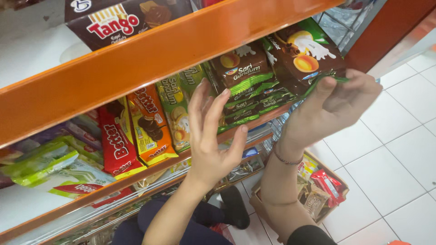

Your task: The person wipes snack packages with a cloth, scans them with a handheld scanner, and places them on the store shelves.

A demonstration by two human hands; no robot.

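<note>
Bright, even indoor light, source out of view. White floor tiles (399, 149) at 3 o'clock slightly washed out. Glossy packets (245, 77) show small glare spots. Deep shade under orange shelf (150, 59) and at 6 o'clock. Right hand (340, 102) motion-blurred; left hand (213, 136) sharper. Scene tilted; 9 o'clock edge soft.

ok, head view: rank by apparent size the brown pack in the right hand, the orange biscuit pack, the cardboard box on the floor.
1. brown pack
2. cardboard box, partly hidden by the arm, so uncertain
3. orange biscuit pack
The brown pack sits nearer the camera.
</note>
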